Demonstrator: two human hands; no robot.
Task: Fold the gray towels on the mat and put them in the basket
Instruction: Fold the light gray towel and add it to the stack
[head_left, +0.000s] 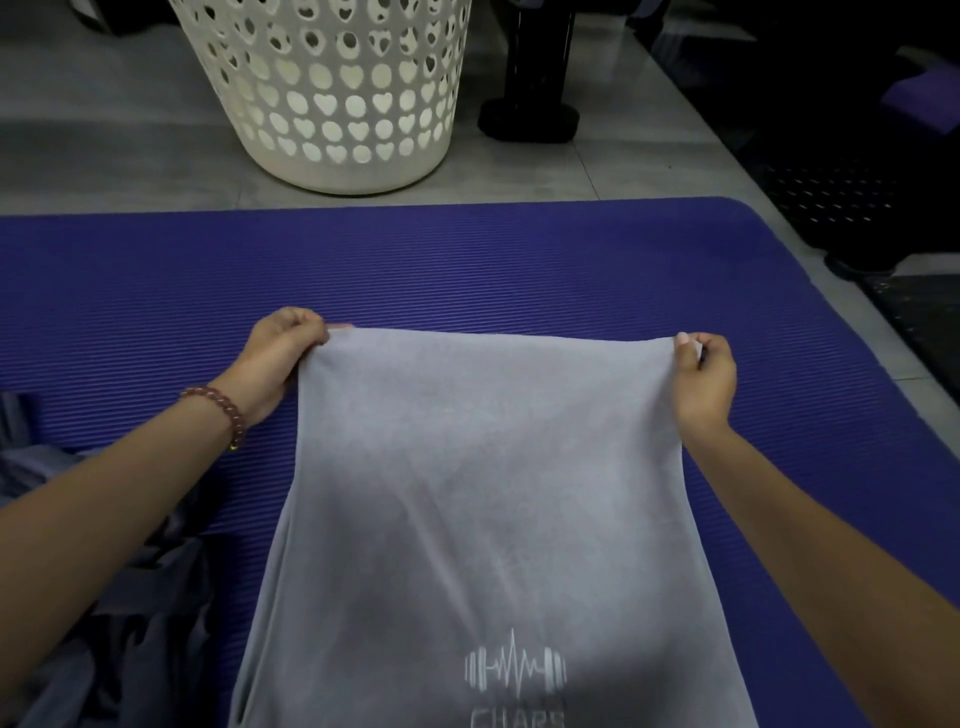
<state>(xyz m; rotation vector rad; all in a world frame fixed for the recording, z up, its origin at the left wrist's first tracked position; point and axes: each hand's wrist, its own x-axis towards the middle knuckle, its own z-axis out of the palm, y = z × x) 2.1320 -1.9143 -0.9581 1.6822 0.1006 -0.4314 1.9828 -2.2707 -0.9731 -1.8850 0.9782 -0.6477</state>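
towel (483, 493): long axis toward basket (332, 93) | hands left (283, 358), right (706, 379): pinching far corners

Purple mat (519, 260) on tiled floor (104, 166)
Beyond my grip the basket (353, 174) stands on the floor; left of my grip, crumpled gray towels (140, 649) lie on the mat.

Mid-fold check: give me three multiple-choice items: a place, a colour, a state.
1. Where is the basket? A on the mat; B on the floor beyond the mat; C out of view.
2. Mat colour? A red; B blue; C green.
3. The towel's far corners? A lying free; B held by one hand; C pinched by both hands.
Answers: B, it stands on floor past the mat's far edge; B, ribbed blue surface; C, left hand and right hand each pinch one.
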